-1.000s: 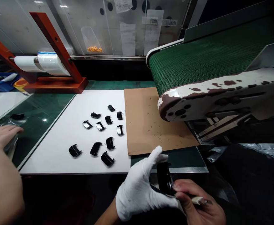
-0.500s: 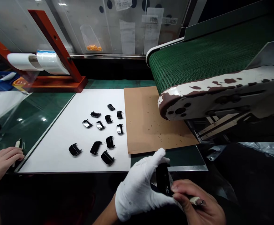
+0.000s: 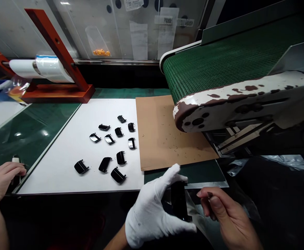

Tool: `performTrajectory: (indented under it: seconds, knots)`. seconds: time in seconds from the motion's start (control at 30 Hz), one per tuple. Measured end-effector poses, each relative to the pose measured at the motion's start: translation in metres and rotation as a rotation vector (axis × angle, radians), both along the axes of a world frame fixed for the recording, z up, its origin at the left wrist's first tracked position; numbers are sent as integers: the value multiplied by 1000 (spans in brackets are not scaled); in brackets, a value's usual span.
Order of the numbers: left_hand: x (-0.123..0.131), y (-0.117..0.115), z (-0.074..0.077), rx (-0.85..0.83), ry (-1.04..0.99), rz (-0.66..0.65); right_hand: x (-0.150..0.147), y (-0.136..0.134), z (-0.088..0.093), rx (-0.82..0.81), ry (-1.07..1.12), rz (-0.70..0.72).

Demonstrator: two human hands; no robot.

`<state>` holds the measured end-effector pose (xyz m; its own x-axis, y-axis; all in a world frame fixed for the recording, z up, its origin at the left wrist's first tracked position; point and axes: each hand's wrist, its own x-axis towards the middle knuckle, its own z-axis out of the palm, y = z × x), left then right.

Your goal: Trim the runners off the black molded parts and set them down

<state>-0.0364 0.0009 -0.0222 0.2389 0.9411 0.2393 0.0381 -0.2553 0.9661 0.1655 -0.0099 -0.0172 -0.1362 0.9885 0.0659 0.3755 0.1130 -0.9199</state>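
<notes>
My left hand [image 3: 157, 208], in a white glove, grips a glossy black plastic piece [image 3: 178, 201] upright between thumb and fingers, above the table's front edge. Just right of it, my bare right hand [image 3: 227, 215] is closed, thumb against forefinger, apart from the piece. A small dark tip [image 3: 210, 195] shows between those fingers; the rest of the white-handled tool is hidden in the hand. On the white sheet [image 3: 63, 173] lie several similar black pieces, among them one [image 3: 118, 175] nearest my glove and one [image 3: 81, 167] farther left.
Another person's hand [image 3: 6, 173] rests at the left edge over a white-handled tool [image 3: 15, 159]. Cardboard [image 3: 157, 139] with small curled shavings lies under the end of a green conveyor belt [image 3: 219, 73]. A red stand [image 3: 58, 92] holds plastic rolls [image 3: 54, 67] at the back left.
My right hand has drawn away from the black piece to the right and turned, so the tool's white handle no longer shows. The left hand keeps its grip. The view has shifted slightly.
</notes>
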Motion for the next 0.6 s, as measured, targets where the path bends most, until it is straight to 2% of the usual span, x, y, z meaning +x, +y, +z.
performTrajectory:
  seconds: [0.2, 0.37, 0.6]
  knots:
    - [4, -4, 0, -46, -82, 8, -3, 6, 30, -89, -201, 243]
    - [8, -6, -4, -12, -152, -10, -14, 9, 40, 17, -486, 291]
    - [9, -7, -1, -8, -205, -69, -16, 14, 44, 57, -412, 322]
